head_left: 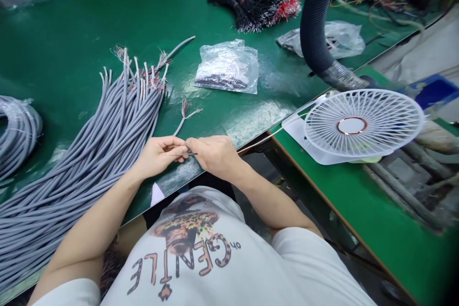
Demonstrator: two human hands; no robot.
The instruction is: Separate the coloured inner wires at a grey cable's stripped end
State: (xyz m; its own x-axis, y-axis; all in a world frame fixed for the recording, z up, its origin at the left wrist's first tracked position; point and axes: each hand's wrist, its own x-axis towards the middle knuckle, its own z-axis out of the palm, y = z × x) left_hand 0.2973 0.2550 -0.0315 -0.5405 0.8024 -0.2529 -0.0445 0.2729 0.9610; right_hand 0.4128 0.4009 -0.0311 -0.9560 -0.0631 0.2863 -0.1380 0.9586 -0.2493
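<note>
Where hands meet, "GENTLE" shirt [201, 253]

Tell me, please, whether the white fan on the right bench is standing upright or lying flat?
Lying flat: the white fan rests on the bench with its round grille facing up. Whether it is running cannot be told.

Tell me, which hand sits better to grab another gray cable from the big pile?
Left, probably. The left hand lies right beside the gray cable pile, which fans out on its side of the table. The right hand sits farther off and would have to cross over. Both now pinch one thin cable.
</note>
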